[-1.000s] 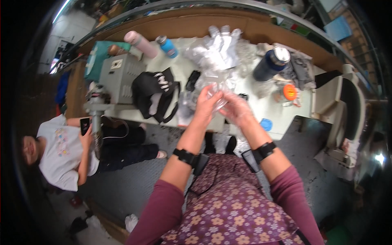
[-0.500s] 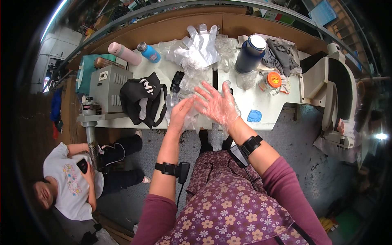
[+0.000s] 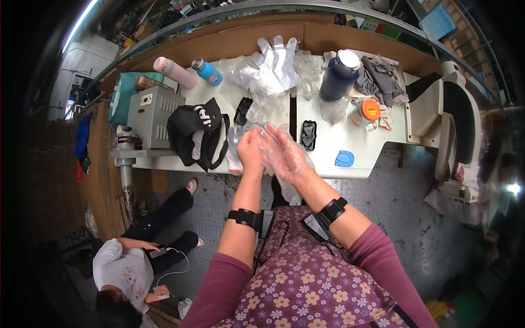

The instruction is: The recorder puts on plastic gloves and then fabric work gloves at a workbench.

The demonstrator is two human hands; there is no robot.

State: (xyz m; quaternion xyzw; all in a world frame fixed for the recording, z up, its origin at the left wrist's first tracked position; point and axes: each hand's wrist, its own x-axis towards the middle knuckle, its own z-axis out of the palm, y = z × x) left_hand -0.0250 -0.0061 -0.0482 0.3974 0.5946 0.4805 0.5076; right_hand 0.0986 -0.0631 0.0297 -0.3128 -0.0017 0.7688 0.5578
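A clear plastic glove (image 3: 291, 188) covers my right hand (image 3: 287, 156), its loose cuff hanging past the wrist. The fingers of that hand are stretched out toward my left hand. My bare left hand (image 3: 250, 150) is closed at the fingertips of the gloved hand, apparently gripping clear plastic; its fingers are partly hidden. Just beyond lies a heap of clear plastic gloves (image 3: 276, 68). Close to my right hand is a black moulded piece (image 3: 309, 135). Another black item (image 3: 243, 111) rests near the heap, and a grey-white cloth glove (image 3: 233, 153) lies beside my left hand.
To the left are a black fabric bag (image 3: 197, 131), a grey metal machine (image 3: 155, 117), a pink bottle (image 3: 175, 72) and a blue bottle (image 3: 207, 72). Rightward stand a dark blue flask (image 3: 338, 79), an orange-lidded jar (image 3: 365, 115) and a chair (image 3: 456, 120). A person (image 3: 126, 268) sits at lower left.
My right hand's spread fingers have drawn together and tilted toward my left hand. The left hand has closed into a fist. The black moulded piece is now uncovered. The seated person has shifted posture.
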